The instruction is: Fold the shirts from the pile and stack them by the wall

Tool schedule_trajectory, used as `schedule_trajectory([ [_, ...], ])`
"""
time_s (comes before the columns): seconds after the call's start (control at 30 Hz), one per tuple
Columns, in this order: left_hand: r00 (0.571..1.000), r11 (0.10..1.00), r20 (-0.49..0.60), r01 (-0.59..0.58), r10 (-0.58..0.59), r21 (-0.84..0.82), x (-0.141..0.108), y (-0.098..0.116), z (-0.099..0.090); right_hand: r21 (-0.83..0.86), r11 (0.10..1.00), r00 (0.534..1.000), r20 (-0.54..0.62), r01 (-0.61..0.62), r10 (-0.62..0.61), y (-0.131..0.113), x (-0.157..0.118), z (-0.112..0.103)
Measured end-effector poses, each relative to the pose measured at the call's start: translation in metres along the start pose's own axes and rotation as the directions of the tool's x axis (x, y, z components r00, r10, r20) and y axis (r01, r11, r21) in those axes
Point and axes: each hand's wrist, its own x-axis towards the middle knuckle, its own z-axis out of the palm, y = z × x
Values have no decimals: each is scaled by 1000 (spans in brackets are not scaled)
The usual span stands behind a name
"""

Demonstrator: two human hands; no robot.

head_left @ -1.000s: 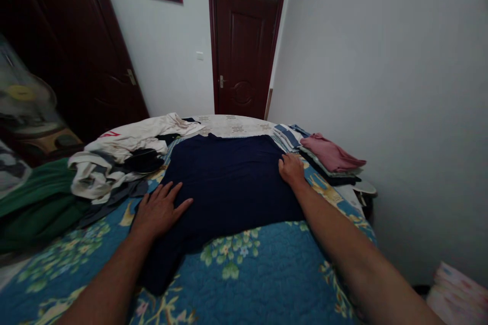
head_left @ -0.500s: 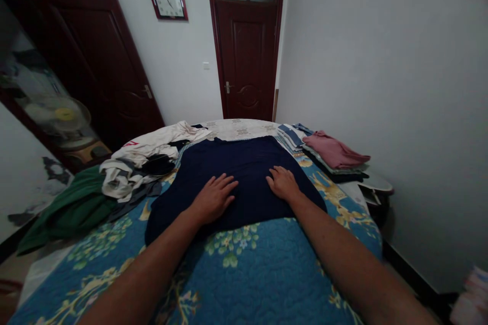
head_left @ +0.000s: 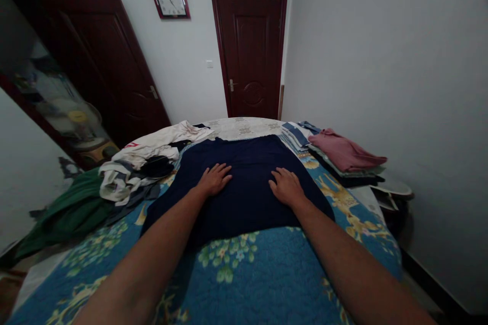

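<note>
Navy garment (head_left: 249, 183) lies spread across a blue flowered quilt (head_left: 278, 264) on a bed (head_left: 240, 126), directly beneath the fingers of a person's left hand (head_left: 215, 181) and right hand (head_left: 286, 188). Both sets of fingers rest palm-down on the dark cloth, slightly apart from one another, with nothing seen pinched between them. A second ago the hands are out at the garment's opposite side edges; now they are drawn in toward its middle, a strip of navy between them, a shift that appears to bring the handling from the borders to the body of the cloth, which looks largely flat. No container can be made out near the fingers; the clothes are in piles instead. Beyond and right of the right fingers, a folded pink garment (head_left: 343, 150) tops a stack (head_left: 353, 181) of pale and dark pieces, near a striped folded garment (head_left: 296, 134). Left of the left fingers, a white garment (head_left: 163, 139) and a green garment (head_left: 72, 208) lie loosely heaped.
</note>
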Motion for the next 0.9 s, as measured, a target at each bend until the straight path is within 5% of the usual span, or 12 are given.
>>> schedule_trajectory([
  [0.23, 976, 975, -33, 219, -217, 48, -7, -96, -2, -3, 1000, 1000, -9, -4, 4, 0, 0, 2],
  [0.43, 926, 926, -57, 376, -373, 46, -4, -130, -7, -19, 1000, 1000, -15, -11, 11, 2, 1, 6],
  [0.57, 860, 860, -33, 510, -510, -11, 6, -125, -19, -24, 1000, 1000, -22, -7, 6, 1, 1, 5],
  [0.7, 826, 831, -109, 555, -553, -7, -1, -98, -24, -19, 1000, 1000, -23, -5, 5, 1, 1, 5],
  [0.8, 899, 917, -227, 395, -375, 50, -30, -64, -19, -29, 1000, 1000, -18, -7, 6, 1, 2, 6],
  [0.9, 965, 982, -202, 181, -167, 51, -73, -21, -9, -52, 999, 1000, -12, 1, -2, 0, 2, 4],
])
